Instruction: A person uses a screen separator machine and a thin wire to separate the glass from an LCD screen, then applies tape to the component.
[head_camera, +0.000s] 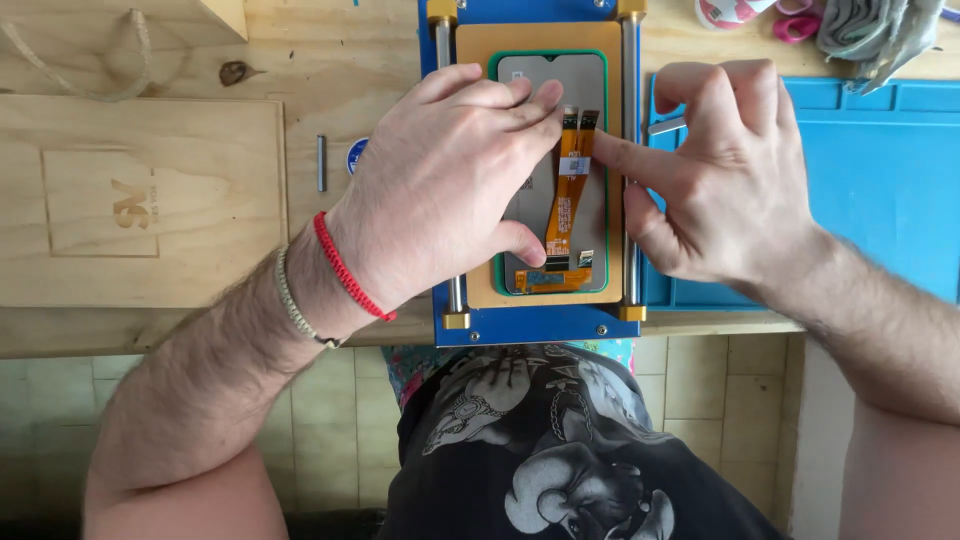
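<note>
Phone screen (585, 205) – on blue jig (530, 325) | left hand (440, 190) – grip spread, pressing screen | right hand (725, 165) – forefinger on orange flex cable (565, 200), other fingers curled

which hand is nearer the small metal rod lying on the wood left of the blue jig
Left. The left hand lies just right of the metal rod, over the phone screen; the right hand is beyond the blue jig.

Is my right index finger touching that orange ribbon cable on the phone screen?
Touching. The head view shows the right hand with its index fingertip pressed on the orange ribbon cable.
</note>
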